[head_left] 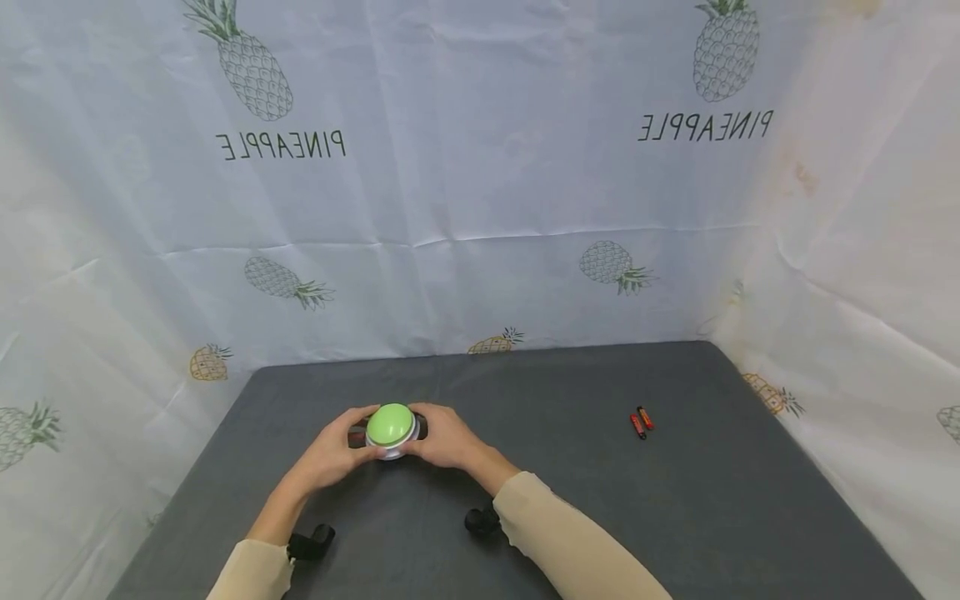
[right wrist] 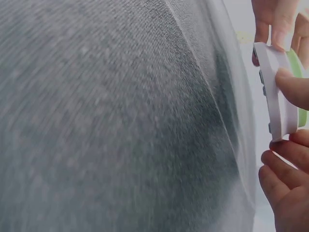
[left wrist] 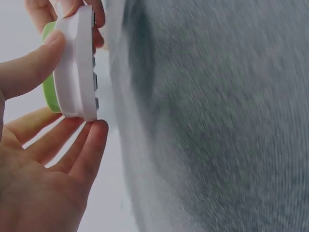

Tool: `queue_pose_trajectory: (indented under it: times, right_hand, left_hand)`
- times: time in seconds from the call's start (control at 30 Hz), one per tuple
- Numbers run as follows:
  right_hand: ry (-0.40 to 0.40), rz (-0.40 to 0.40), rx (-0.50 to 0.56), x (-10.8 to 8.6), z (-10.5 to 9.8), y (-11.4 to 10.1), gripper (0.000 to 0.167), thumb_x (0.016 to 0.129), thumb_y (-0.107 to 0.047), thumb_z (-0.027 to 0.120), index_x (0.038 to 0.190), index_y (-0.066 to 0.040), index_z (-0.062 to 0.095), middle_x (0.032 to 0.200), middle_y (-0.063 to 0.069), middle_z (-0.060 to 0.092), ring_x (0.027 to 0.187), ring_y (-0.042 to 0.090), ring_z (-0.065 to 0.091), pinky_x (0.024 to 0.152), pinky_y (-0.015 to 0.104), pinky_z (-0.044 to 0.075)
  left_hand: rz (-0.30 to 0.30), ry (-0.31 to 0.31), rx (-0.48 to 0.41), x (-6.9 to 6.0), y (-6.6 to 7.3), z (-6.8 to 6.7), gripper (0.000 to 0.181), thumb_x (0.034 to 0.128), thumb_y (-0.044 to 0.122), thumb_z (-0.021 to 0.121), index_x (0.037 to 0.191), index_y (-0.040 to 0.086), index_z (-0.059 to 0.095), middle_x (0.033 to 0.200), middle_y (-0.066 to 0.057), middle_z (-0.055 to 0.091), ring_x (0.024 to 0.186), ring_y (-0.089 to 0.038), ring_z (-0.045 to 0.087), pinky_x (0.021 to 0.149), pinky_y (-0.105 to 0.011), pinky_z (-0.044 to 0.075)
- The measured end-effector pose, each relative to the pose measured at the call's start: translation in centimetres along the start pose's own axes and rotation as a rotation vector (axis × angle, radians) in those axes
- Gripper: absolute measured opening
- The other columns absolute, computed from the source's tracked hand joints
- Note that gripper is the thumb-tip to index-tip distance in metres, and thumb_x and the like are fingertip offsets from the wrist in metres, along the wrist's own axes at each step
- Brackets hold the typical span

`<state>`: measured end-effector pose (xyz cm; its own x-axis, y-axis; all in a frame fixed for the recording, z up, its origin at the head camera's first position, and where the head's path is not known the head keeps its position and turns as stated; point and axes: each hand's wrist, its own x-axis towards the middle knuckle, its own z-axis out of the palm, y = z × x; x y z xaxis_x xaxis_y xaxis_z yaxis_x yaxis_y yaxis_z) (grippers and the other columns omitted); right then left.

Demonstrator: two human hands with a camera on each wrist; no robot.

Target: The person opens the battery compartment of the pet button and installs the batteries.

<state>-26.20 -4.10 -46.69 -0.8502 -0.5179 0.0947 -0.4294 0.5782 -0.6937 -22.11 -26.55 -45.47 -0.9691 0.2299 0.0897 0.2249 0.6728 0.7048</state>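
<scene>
A round push button (head_left: 390, 425) with a green domed top and a white base is held between both hands. My left hand (head_left: 333, 446) grips its left side, thumb on the near edge and fingers at the far side. On the right side, my right hand (head_left: 447, 435) grips it the same way. The left wrist view shows the white base (left wrist: 79, 72) upright above the dark tabletop, with small grey feet on its underside and a gap beneath. In the right wrist view the green top (right wrist: 302, 113) is partly covered by fingers.
Two small red-and-black batteries (head_left: 641, 422) lie side by side on the dark grey table (head_left: 570, 500), right of the hands. A small dark red patch (head_left: 356, 437) shows by the left fingers, too small to identify. White pineapple-print curtains (head_left: 480, 167) surround the table's back and sides.
</scene>
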Motion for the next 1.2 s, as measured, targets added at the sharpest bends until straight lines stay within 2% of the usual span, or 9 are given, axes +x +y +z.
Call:
queue_pose_trajectory:
  times: [0.27,0.5,0.87,1.07,1.2]
  right_hand:
    - [0.022,-0.04,0.025,-1.6,-1.2,0.5,0.066,0.092,-0.034,0.077,0.148,-0.011,0.052,0.145,0.005,0.056,0.133,0.024,0.053,0.107,0.044,0.043]
    - [0.039,-0.074,0.054,-3.3,-2.0,1.1,0.068,0.091,-0.035,0.077,0.148,-0.008,0.051,0.146,0.007,0.055,0.133,0.026,0.052,0.107,0.046,0.043]
    - [0.093,-0.079,0.101,-6.1,-4.4,2.5,0.069,0.089,-0.031,0.08,0.147,-0.006,0.05,0.14,0.009,0.056,0.125,0.025,0.057,0.1,0.042,0.048]
    - [0.119,-0.06,0.103,-7.2,-5.4,3.0,0.07,0.088,-0.03,0.081,0.146,-0.005,0.051,0.139,0.009,0.057,0.123,0.025,0.058,0.099,0.043,0.049]
    - [0.128,-0.065,0.121,-7.9,-5.9,3.3,0.068,0.088,-0.029,0.082,0.144,-0.006,0.052,0.138,0.009,0.056,0.123,0.026,0.058,0.1,0.043,0.049]
  left_hand:
    - [0.086,0.027,-0.022,-0.2,1.4,0.5,0.073,0.0871,0.029,0.083,0.146,0.001,0.05,0.135,-0.017,0.056,0.119,-0.035,0.058,0.098,-0.049,0.049]
    - [0.103,0.041,-0.06,-0.3,2.2,1.7,0.072,0.0827,0.026,0.086,0.144,0.005,0.054,0.132,-0.009,0.058,0.116,-0.028,0.059,0.097,-0.045,0.05]
    - [0.193,0.079,-0.117,1.0,4.1,4.4,0.068,0.0796,0.023,0.089,0.139,0.008,0.059,0.129,-0.006,0.06,0.111,-0.024,0.061,0.094,-0.046,0.052]
    - [0.223,0.049,-0.161,1.5,5.0,5.5,0.067,0.0805,0.024,0.088,0.139,0.008,0.059,0.129,-0.004,0.06,0.114,-0.024,0.06,0.095,-0.044,0.052]
    - [0.244,0.027,-0.202,1.6,5.5,5.9,0.068,0.081,0.021,0.088,0.14,0.006,0.058,0.131,-0.008,0.06,0.114,-0.027,0.06,0.094,-0.044,0.052]
